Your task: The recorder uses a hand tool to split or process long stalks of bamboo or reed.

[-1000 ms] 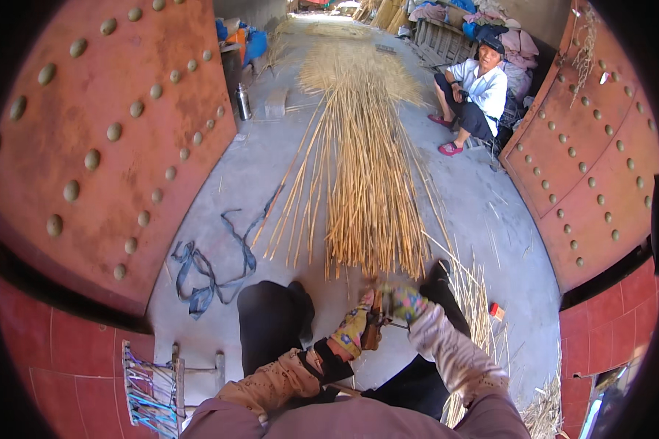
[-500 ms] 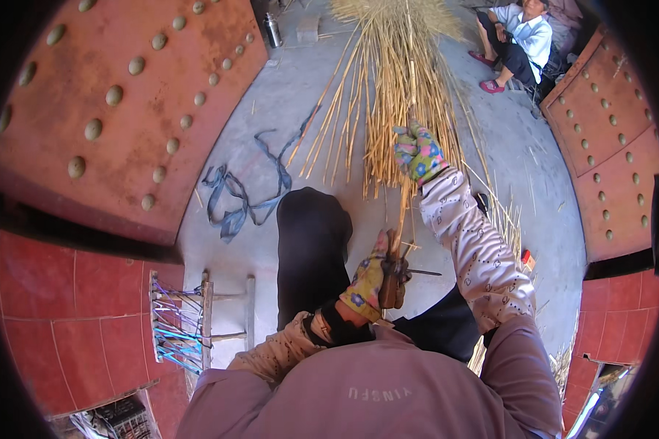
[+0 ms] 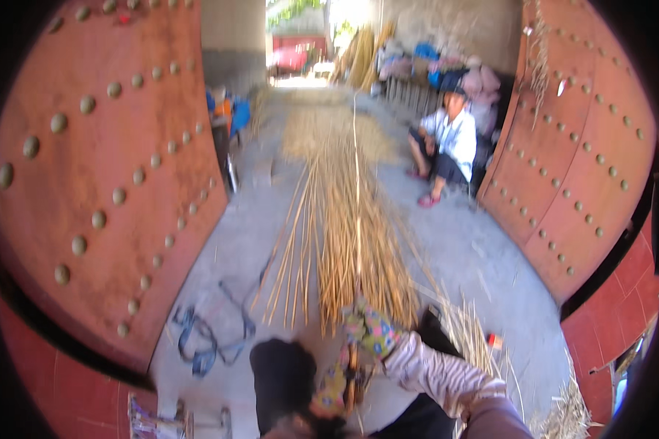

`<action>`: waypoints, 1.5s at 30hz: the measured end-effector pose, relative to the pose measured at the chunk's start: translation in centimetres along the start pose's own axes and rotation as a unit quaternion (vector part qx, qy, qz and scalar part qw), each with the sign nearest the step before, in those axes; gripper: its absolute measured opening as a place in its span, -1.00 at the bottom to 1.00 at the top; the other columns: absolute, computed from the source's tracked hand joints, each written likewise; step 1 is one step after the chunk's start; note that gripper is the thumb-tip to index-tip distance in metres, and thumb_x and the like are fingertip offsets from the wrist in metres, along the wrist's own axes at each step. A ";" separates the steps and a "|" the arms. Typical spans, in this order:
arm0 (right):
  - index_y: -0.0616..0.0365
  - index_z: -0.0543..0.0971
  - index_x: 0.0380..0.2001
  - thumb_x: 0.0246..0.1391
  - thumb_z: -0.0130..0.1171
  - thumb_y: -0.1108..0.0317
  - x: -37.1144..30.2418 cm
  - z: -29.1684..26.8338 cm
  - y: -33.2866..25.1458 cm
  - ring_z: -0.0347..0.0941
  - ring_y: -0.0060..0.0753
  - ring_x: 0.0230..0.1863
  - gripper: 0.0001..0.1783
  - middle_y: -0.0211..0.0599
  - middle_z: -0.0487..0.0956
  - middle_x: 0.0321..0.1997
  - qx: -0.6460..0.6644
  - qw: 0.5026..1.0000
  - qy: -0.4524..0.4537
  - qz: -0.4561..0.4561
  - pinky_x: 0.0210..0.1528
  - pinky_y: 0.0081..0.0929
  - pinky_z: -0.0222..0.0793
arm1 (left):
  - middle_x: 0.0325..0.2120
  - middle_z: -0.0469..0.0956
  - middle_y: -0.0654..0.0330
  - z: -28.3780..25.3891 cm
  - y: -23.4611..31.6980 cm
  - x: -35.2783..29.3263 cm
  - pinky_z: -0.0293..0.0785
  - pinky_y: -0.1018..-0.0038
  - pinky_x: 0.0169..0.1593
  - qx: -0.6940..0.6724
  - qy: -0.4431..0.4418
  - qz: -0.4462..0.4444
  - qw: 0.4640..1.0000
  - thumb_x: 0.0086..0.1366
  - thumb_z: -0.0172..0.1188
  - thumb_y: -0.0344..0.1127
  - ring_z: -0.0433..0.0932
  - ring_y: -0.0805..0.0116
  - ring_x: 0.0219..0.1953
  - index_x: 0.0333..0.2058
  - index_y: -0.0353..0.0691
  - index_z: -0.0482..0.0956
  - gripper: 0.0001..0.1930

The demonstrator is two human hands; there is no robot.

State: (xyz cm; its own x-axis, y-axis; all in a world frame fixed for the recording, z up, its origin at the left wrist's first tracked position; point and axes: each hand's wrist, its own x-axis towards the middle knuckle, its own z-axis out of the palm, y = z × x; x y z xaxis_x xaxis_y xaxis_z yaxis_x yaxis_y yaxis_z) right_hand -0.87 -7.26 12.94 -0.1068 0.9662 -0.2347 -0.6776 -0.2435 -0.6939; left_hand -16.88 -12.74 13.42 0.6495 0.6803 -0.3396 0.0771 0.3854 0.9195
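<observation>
My right hand (image 3: 373, 331), in a flowered glove, is closed around a long pale stalk (image 3: 357, 219). That stalk runs away from me over a spread of dry yellow stalks (image 3: 329, 285) on the floor. Just below it, between my knees, my gloved left hand (image 3: 331, 391) is closed on a small wooden tool (image 3: 353, 388). The near end of the stalk appears to meet this tool, but motion blur and my right hand hide the contact.
Red studded door leaves (image 3: 102, 161) flank me on both sides. A person (image 3: 447, 143) in a white shirt sits at the right. A blue strap (image 3: 205, 351) lies on the floor left of my knee. A flask (image 3: 232, 174) stands near the left door.
The head view has tilted up, showing the far doorway. My right hand has come back close to my left hand, still on a stalk. The left hand keeps the tool.
</observation>
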 end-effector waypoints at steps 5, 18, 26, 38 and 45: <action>0.14 0.41 -0.37 0.02 -0.20 -0.04 4.2 -3.3 -7.1 0.13 -0.59 -0.71 -0.56 -0.55 0.28 -0.65 0.095 0.988 -0.073 -0.093 -0.65 -0.59 0.15 | -0.60 0.36 0.30 1.5 -3.3 0.8 0.22 0.58 -0.72 -0.527 -0.295 -0.096 0.791 0.13 -0.13 0.07 0.32 0.45 -0.70 -0.29 -0.10 0.35 -0.63; 0.24 0.16 0.01 0.02 -0.11 0.11 -2.6 -3.1 -10.5 0.26 -0.49 -0.24 -0.44 -0.32 0.33 -0.19 -0.267 0.948 0.064 -0.161 -0.20 -0.46 0.22 | -0.88 0.22 0.35 4.2 4.1 8.4 0.11 0.56 -0.84 -0.170 0.088 0.129 0.973 0.00 -0.08 0.26 0.20 0.52 -0.90 -0.75 -0.05 0.27 -0.51; 0.08 0.40 -0.34 0.04 -0.14 0.11 -12.0 -3.5 1.0 0.35 -0.39 -0.66 -0.71 -0.33 0.43 -0.61 -0.071 0.973 0.220 0.006 -0.62 -0.47 0.30 | -0.74 0.31 0.38 7.5 2.6 14.2 0.23 0.58 -0.64 -0.321 0.087 0.002 0.943 0.03 -0.03 0.18 0.28 0.53 -0.71 -0.62 -0.06 0.38 -0.59; 0.31 0.35 -0.37 -0.04 -0.07 0.37 -34.2 -10.9 7.5 0.10 -0.61 -0.79 -0.79 -0.29 0.30 -0.62 0.188 0.969 0.080 0.139 -0.78 -0.68 0.00 | -0.79 0.33 0.32 6.6 7.1 18.3 0.14 0.66 -0.76 -0.387 0.160 0.127 0.899 0.04 -0.04 0.18 0.26 0.56 -0.81 -0.67 -0.16 0.37 -0.52; 0.30 0.32 -0.24 -0.10 0.02 -0.01 -26.4 -8.4 1.2 0.17 -0.67 -0.69 -0.45 -0.51 0.29 -0.64 -0.139 0.986 0.002 0.090 -0.64 -0.71 0.11 | -0.82 0.33 0.28 11.3 3.5 13.5 0.13 0.63 -0.85 -0.391 0.161 0.046 0.905 -0.01 0.01 0.19 0.23 0.50 -0.89 -0.68 -0.17 0.36 -0.52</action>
State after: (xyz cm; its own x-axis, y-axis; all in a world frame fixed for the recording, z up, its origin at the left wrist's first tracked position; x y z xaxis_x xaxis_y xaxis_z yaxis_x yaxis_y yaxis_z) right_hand 7.19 -33.73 12.58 -0.2048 0.9046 -0.3739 -0.4223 -0.4262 -0.8000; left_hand 0.69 -9.30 14.27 0.3619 0.8300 -0.4244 -0.6073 0.5553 0.5681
